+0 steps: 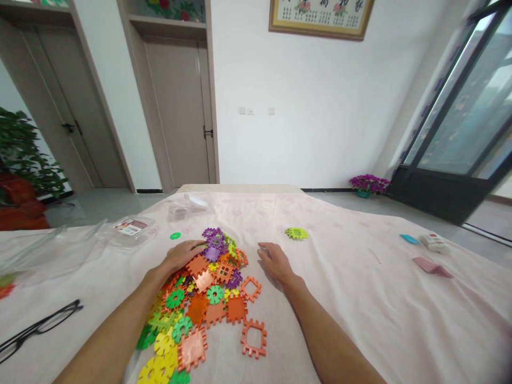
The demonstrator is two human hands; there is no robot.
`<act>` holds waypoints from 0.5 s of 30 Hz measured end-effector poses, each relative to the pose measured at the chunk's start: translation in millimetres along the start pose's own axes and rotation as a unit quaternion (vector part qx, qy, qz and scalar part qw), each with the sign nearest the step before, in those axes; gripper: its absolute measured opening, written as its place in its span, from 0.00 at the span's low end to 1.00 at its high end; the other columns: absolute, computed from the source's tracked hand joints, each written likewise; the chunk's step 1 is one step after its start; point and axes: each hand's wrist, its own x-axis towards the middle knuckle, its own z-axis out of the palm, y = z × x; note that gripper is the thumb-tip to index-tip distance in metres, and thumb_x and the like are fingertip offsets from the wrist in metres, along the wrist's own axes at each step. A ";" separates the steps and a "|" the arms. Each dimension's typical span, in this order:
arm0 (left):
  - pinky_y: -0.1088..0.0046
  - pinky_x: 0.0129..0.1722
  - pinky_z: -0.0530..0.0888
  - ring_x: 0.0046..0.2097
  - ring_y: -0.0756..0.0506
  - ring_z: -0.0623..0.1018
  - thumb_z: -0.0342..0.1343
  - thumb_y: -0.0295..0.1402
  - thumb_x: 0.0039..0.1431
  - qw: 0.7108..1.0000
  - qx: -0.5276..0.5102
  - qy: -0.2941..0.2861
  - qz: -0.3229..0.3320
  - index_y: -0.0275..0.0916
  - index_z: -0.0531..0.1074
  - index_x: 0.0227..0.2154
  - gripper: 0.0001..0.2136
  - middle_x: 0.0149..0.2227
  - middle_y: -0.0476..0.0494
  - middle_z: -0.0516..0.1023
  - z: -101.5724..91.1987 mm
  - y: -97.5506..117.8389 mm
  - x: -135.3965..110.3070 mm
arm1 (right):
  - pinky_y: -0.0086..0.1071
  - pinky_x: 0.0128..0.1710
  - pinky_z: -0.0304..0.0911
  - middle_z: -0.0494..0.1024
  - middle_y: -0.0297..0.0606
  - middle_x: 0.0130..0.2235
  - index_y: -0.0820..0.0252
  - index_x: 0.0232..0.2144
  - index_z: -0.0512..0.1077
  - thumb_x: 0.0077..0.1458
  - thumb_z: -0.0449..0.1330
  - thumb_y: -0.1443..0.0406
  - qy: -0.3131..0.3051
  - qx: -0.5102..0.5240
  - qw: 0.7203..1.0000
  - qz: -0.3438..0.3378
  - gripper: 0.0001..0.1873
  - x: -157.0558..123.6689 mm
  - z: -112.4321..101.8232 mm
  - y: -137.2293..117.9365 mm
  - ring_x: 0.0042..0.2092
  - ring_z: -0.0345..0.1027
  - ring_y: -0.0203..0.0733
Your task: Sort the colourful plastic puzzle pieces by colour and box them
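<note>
A heaped pile of plastic interlocking building pieces lies on the cloth between my arms. My left hand (184, 255) rests against the pile's far left side, fingers stretched toward the purple square pieces (214, 245); some fingertips are hidden among them. My right hand (276, 260) lies on the cloth to the right of the pile, fingers extended and holding nothing. Nearest to it are an orange square frame (250, 288) and, farther off, a lime-green piece (296, 233). Green snowflake discs (215, 294), yellow discs (164, 341) and orange squares (192, 348) spread toward me.
Clear plastic packaging (130, 229) sits at the left, with black glasses (40, 325) nearer me. A lone green disc (175, 236) lies beyond my left hand. At the right are a pink cloth (432, 267), a white box (435, 243) and a blue item (410, 239).
</note>
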 end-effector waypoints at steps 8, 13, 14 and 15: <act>0.68 0.63 0.67 0.61 0.40 0.75 0.44 0.60 0.62 0.994 -0.093 -0.041 0.046 0.44 0.78 0.55 0.32 0.59 0.47 0.78 -3.4 15.5 5.8 | 0.46 0.66 0.54 0.69 0.45 0.65 0.56 0.65 0.65 0.69 0.50 0.53 -0.092 0.169 0.974 -0.116 0.27 -2.6 9.8 -43.9 0.64 0.62 0.49; 0.43 0.67 0.53 0.71 0.30 0.57 0.41 0.57 0.64 0.994 -0.008 0.054 -0.092 0.37 0.69 0.61 0.35 0.68 0.32 0.66 -18.2 -26.1 26.8 | 0.43 0.63 0.60 0.75 0.45 0.55 0.56 0.55 0.75 0.69 0.49 0.55 -0.063 0.155 0.982 -0.087 0.22 -4.4 8.2 -41.3 0.58 0.67 0.47; 0.37 0.65 0.52 0.71 0.26 0.55 0.41 0.57 0.64 0.992 0.006 0.059 -0.112 0.35 0.68 0.62 0.35 0.68 0.26 0.63 -18.7 -33.5 28.8 | 0.43 0.63 0.60 0.74 0.46 0.57 0.57 0.56 0.74 0.69 0.49 0.55 -0.055 0.143 0.986 -0.073 0.23 -4.3 8.5 -40.5 0.59 0.66 0.47; 0.33 0.63 0.52 0.71 0.24 0.55 0.41 0.58 0.64 0.991 0.017 0.059 -0.118 0.33 0.67 0.62 0.36 0.68 0.22 0.62 -18.0 -39.4 30.0 | 0.43 0.64 0.58 0.71 0.48 0.60 0.58 0.58 0.73 0.69 0.48 0.55 -0.050 0.128 0.989 -0.059 0.24 -4.0 8.8 -40.1 0.62 0.64 0.48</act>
